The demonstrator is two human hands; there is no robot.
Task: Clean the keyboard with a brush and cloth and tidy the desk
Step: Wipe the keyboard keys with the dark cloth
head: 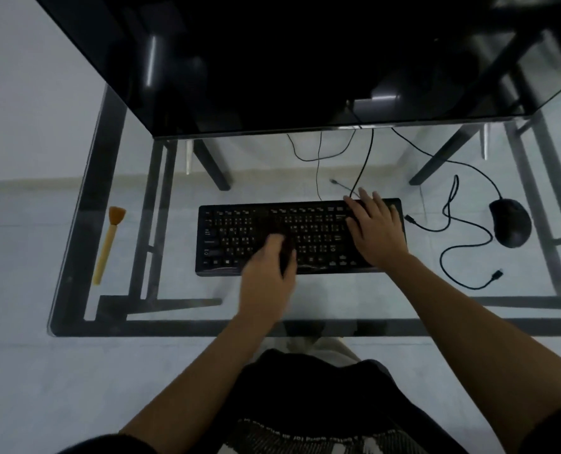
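Note:
A black keyboard (239, 237) lies in the middle of the glass desk (174, 309). My left hand (267, 270) is blurred over the keyboard's lower middle and grips a dark cloth (280, 235) that rests on the keys. My right hand (375, 227) lies flat with fingers spread on the keyboard's right end, pressing it down. A yellow brush (108, 240) with orange bristles lies by itself near the desk's left edge, far from both hands.
A large dark monitor (289, 60) stands behind the keyboard. A black mouse (511, 221) sits at the right with its cable (462, 250) looped loosely on the glass. More thin cables (318, 158) trail behind the keyboard.

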